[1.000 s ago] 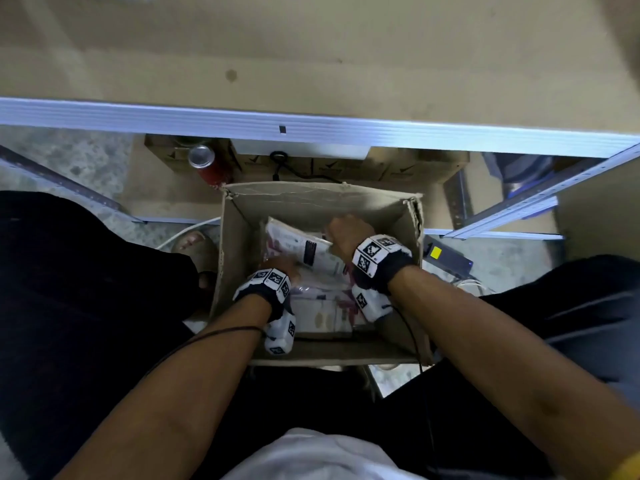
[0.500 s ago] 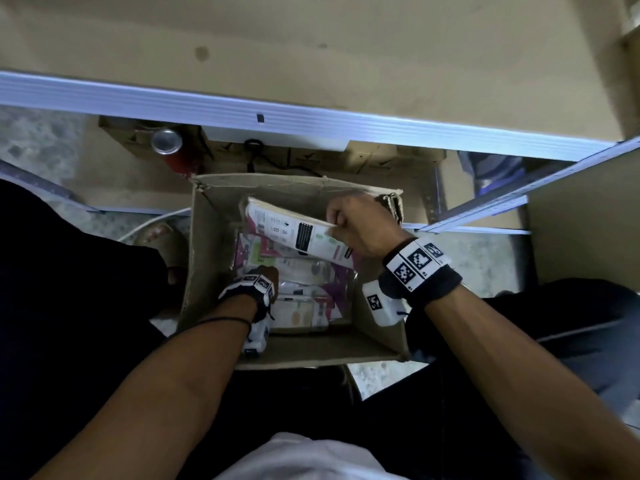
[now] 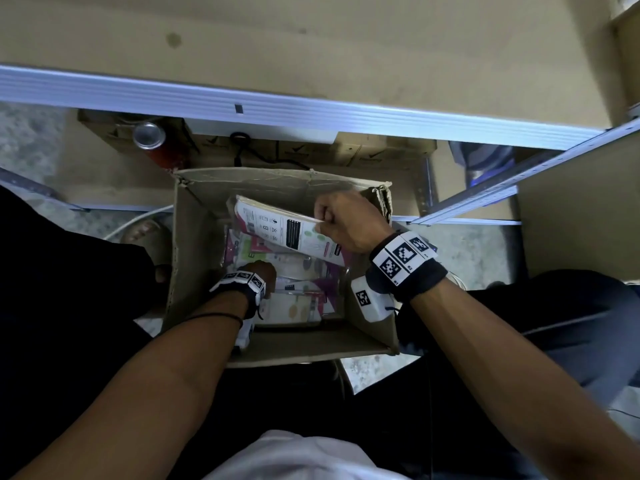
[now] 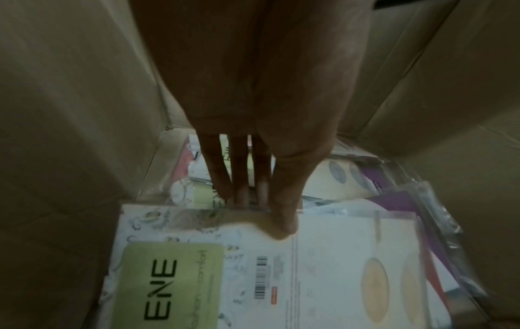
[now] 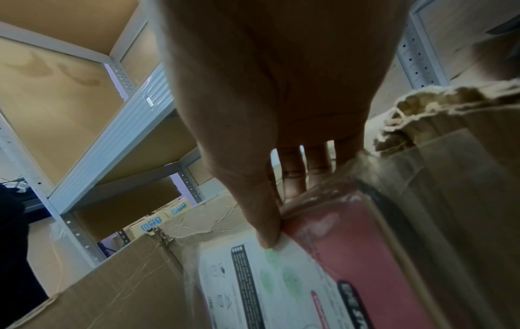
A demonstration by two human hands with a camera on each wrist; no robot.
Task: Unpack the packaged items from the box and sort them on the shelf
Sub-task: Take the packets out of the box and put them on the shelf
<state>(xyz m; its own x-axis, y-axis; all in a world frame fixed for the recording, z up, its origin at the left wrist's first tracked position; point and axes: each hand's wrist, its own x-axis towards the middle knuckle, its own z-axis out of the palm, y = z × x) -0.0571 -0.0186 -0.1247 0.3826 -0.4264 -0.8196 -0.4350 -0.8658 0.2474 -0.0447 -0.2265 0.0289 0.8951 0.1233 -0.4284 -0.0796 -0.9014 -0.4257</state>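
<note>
An open cardboard box (image 3: 194, 258) stands on the floor below the shelf, with several flat plastic-wrapped packs inside. My right hand (image 3: 341, 221) pinches the edge of a white and red pack (image 3: 284, 233) (image 5: 323, 278), lifted and tilted above the others; thumb on its printed face, fingers behind. My left hand (image 3: 263, 271) (image 4: 261, 200) is down in the box, gripping the far edge of a white pack with a green ENE label (image 4: 253, 267), thumb on top and fingers under the edge.
A metal shelf rail (image 3: 311, 116) runs across just beyond the box, with a bare board (image 3: 311, 46) above it. A red can (image 3: 152, 143) and low cartons (image 3: 363, 154) sit under the shelf. My dark-clothed legs flank the box.
My right hand has raised the white and red pack up and to the right, out of the pile. My left hand stayed low in the box on the ENE pack.
</note>
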